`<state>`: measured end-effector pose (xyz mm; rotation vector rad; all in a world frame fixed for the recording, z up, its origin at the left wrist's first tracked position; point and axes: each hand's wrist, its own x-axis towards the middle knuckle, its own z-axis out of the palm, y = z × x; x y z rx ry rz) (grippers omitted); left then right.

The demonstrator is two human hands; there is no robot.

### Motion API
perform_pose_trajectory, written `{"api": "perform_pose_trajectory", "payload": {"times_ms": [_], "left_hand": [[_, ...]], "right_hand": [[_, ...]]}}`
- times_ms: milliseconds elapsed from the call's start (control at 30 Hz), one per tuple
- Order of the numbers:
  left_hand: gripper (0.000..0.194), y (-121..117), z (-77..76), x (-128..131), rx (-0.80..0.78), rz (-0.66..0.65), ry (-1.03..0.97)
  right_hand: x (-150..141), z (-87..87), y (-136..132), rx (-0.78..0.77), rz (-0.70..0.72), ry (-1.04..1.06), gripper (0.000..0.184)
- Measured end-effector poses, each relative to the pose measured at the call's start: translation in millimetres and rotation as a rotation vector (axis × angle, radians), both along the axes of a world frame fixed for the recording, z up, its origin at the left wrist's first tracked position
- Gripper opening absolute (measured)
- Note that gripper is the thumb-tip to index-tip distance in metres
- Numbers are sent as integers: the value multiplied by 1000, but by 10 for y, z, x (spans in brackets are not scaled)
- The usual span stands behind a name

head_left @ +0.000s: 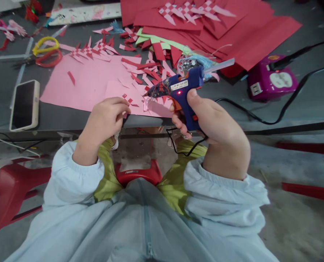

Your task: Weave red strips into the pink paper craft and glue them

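right hand (216,118) closed round the handle of a blue glue gun (188,87), indicator lit red, nozzle pointing left over the pink sheet (88,85); left hand (103,116) curled at a small red-and-pink paper piece (128,99) on the sheet's near edge, cannot tell whether pinched; phone (24,105) lies to the left

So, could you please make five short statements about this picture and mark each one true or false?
1. The right hand holds a blue glue gun. True.
2. The small light on the glue gun is off. False: it glows red.
3. The left hand is at the near edge of the pink paper. True.
4. The scissors have two green handles. False: one is yellow, the other orange-red.
5. The phone shows a lit screen. False: its screen is dark.
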<state>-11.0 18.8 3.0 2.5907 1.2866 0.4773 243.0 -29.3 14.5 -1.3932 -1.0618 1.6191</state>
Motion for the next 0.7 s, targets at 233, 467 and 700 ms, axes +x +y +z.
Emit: {"api": "perform_pose_trajectory", "payload": {"times_ms": [233,467,700], "left_hand": [[30,59,26,-9,28,264,-203],[20,106,2,-45,48,412,-51],[31,84,-24,5,40,325,119]], "right_hand": [[6,-3,-12,10,-28,-14,54],[17,-23,-3,58,-36,-28,54],[-3,-15,29,103,-39,0,54]]}}
